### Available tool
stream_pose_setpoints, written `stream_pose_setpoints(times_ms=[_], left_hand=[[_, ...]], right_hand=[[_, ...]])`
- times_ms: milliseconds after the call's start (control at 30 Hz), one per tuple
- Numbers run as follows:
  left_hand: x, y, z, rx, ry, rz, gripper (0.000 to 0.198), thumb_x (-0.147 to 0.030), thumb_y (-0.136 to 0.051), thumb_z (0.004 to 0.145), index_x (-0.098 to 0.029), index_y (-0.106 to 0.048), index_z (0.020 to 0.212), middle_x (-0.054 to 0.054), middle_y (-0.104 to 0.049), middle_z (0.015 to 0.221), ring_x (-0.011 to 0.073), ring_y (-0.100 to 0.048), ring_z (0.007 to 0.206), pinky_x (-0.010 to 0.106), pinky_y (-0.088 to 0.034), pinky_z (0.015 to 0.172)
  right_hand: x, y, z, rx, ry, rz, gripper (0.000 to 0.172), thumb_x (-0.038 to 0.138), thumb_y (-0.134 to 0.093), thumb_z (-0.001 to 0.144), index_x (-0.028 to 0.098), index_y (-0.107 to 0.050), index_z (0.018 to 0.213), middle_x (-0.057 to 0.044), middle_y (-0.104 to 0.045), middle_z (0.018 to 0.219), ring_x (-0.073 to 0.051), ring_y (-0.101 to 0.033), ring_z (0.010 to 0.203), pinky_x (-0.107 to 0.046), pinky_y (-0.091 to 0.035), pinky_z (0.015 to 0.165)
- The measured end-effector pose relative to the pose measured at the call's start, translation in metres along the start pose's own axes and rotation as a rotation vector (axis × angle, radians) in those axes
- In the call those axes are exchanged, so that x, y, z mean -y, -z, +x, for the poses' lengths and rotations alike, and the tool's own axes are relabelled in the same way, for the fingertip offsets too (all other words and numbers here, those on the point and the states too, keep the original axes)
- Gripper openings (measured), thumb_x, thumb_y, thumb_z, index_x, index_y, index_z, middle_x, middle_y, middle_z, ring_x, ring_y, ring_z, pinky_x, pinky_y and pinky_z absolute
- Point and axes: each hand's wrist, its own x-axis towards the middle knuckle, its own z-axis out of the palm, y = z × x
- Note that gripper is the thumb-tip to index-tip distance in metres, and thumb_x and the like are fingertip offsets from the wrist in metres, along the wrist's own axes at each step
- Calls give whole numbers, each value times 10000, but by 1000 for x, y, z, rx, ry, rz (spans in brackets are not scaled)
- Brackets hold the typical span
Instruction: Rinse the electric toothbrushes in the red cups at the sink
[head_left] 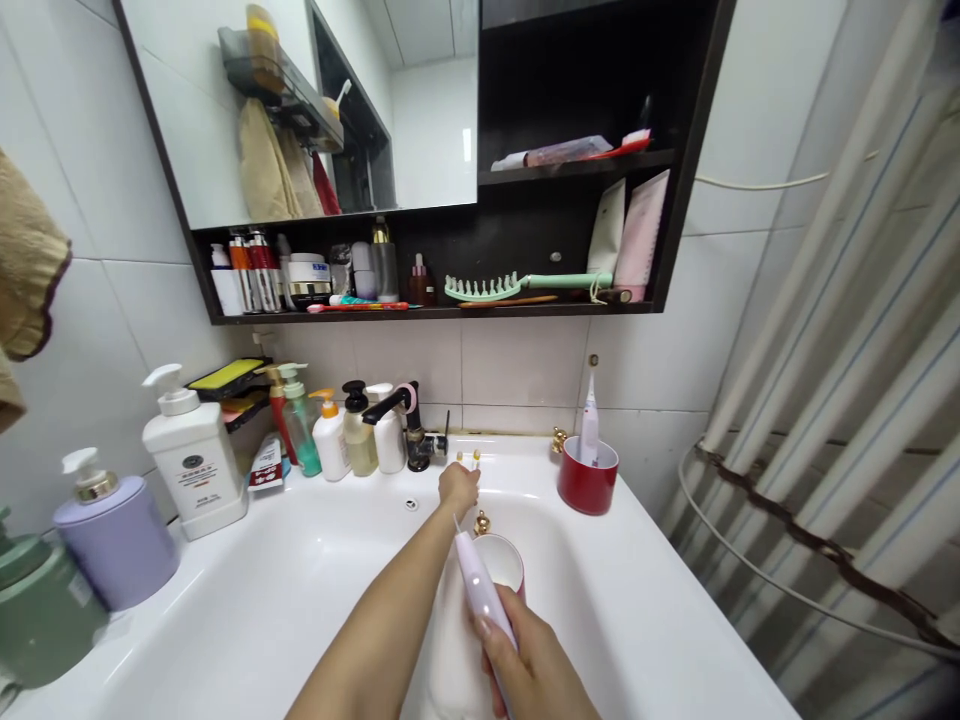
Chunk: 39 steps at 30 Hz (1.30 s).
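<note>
My right hand [536,668] is closed round a pale pink electric toothbrush handle [480,592], which points away from me over the sink. Just under the handle is a pink cup [501,563] with a white inside; the same hand seems to hold it too. My left hand [458,489] is stretched out to the back rim of the white basin [315,580]. Its fingers are pinched at two small brush heads [468,458] that stand upright there, beside the black tap [401,410].
A red cup [587,480] holding another electric toothbrush stands at the back right of the rim. Pump bottles [330,435] line the back left, with a white dispenser [193,455] and a lilac one [112,530] nearer. A black shelf [450,312] with toiletries and a green comb hangs above.
</note>
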Motion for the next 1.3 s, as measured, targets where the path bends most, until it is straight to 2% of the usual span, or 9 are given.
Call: stream_pose_setpoints(times_ms=[133,267,500,633,833,900,1033,1133,1300], left_hand=[[1,-6,17,-57,-72,299,154,-277,-490,589,-142,-490,662,80,-572,656,174,-534,644,256,-369,555],[-1,2,18,-105,-169,505,226,-336,-467,597,-148,-495,721,112,-564,811,211,-494,818,291,-345,662],[1,22,12,-140,-191,570,184,-227,-466,609,-137,-490,767,138,-527,911,223,-451,902,317,-311,733],[0,24,4,-78,-114,414,52,-138,-466,599,-106,-502,619,155,-552,809,234,-480,854,311,-337,715],[-2,52,-42,115,-29,21,153,-213,-379,687,-120,-485,629,54,-558,614,108,-545,602,206,-422,569],[-1,64,-63,186,-1,-188,136,-232,-403,681,-125,-473,636,43,-559,628,89,-544,584,193,-427,570],[-1,77,-98,295,183,-735,98,-208,-462,647,-117,-444,619,57,-569,625,104,-550,542,207,-432,536],[0,75,-109,302,241,-859,79,-183,-466,646,-110,-439,629,61,-576,621,114,-556,541,212,-431,527],[7,67,-113,329,214,-908,95,-185,-488,634,-119,-422,649,58,-577,606,120,-555,529,228,-429,527]], right_hand=[[-5,3,4,-31,68,-5,281,349,-302,695,136,-426,831,29,-384,498,-64,-370,371,-175,-294,345],[-5,3,4,-29,90,-5,261,309,-327,685,122,-450,820,14,-412,486,-79,-378,406,-184,-302,377],[-3,3,2,-23,83,-18,259,295,-347,679,121,-447,842,19,-416,485,-76,-376,405,-185,-305,390],[-7,3,5,-21,48,13,235,326,-321,691,144,-425,796,34,-392,499,-55,-360,351,-174,-294,342],[-6,4,5,-9,-123,139,219,364,-281,703,170,-377,740,42,-382,545,-37,-351,325,-149,-250,268],[-3,2,1,19,-111,168,216,368,-289,704,170,-373,718,48,-384,538,-31,-347,324,-147,-262,274],[0,-6,-5,55,-93,219,227,395,-317,694,172,-356,719,58,-384,521,-29,-349,319,-144,-260,269],[-1,-10,-5,91,-124,264,240,409,-319,694,172,-342,725,63,-382,510,-29,-353,316,-144,-264,263],[-4,-11,-3,115,-136,240,233,401,-316,705,170,-343,691,62,-388,511,-28,-361,329,-148,-276,276]])
